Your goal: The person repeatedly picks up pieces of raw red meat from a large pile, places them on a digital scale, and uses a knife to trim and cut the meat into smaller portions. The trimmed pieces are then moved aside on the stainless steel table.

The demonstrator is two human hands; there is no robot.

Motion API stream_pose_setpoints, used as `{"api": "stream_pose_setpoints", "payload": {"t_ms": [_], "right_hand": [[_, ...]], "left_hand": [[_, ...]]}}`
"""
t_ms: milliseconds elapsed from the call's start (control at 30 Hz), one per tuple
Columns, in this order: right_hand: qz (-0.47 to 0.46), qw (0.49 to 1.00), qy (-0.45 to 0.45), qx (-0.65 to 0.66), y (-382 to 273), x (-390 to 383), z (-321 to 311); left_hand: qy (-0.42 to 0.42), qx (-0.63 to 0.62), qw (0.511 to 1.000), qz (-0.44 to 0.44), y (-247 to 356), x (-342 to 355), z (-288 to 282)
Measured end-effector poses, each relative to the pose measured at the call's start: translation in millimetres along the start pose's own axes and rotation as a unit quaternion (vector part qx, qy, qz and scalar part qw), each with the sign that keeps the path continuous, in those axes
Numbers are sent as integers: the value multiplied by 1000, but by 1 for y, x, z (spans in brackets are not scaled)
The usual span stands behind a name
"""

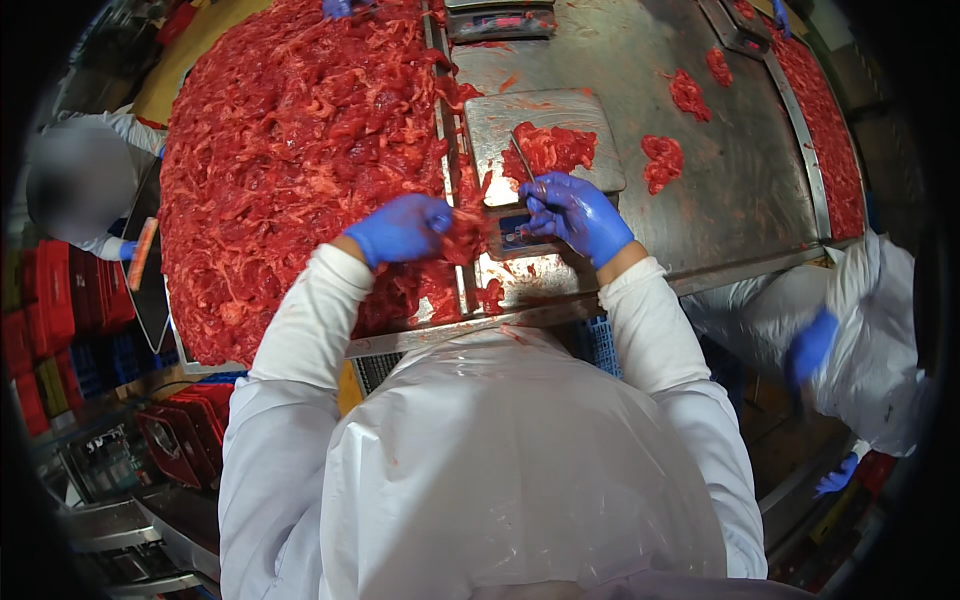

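Note:
My left hand [398, 230], in a blue glove, is closed on a strip of raw red meat [464, 240] beside the metal rim of the meat bin. A large heap of raw meat pieces [300, 150] spreads under and beyond that hand. My right hand [582, 217], also gloved in blue, grips a thin metal tool [521, 156] that points away from me; its exact kind is unclear. Just beyond it, a portion of meat [557, 150] lies on the steel platform of a weighing scale [600, 112]. Part of the scale's display [514, 232] shows beside my right fingers.
Several small meat portions [662, 164] lie on the steel table [730, 200] at right. Another scale [500, 20] stands at the far side. A co-worker in a white apron [860, 330] is close on the right, another person [85, 190] at the left. Red crates [60, 290] are stacked there.

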State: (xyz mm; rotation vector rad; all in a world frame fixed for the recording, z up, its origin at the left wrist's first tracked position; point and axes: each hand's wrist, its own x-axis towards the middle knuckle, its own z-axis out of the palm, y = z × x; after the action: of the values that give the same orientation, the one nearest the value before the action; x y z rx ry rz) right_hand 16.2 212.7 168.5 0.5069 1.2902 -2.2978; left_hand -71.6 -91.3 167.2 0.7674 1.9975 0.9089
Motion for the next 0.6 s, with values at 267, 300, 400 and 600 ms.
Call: {"api": "stream_pose_setpoints", "payload": {"t_ms": [267, 300, 400, 600], "right_hand": [[-10, 980, -15, -199, 65, -98, -49], [-40, 977, 24, -207, 69, -103, -61], [-112, 980, 150, -73, 45, -112, -77], [-97, 990, 15, -106, 26, -61, -14]], "left_hand": [[459, 300, 819, -169, -87, -105, -82], [480, 341, 787, -187, -86, -104, -81], [525, 305, 788, -97, -12, -61, -71], [311, 238, 914, 106, 71, 69, 21]]}}
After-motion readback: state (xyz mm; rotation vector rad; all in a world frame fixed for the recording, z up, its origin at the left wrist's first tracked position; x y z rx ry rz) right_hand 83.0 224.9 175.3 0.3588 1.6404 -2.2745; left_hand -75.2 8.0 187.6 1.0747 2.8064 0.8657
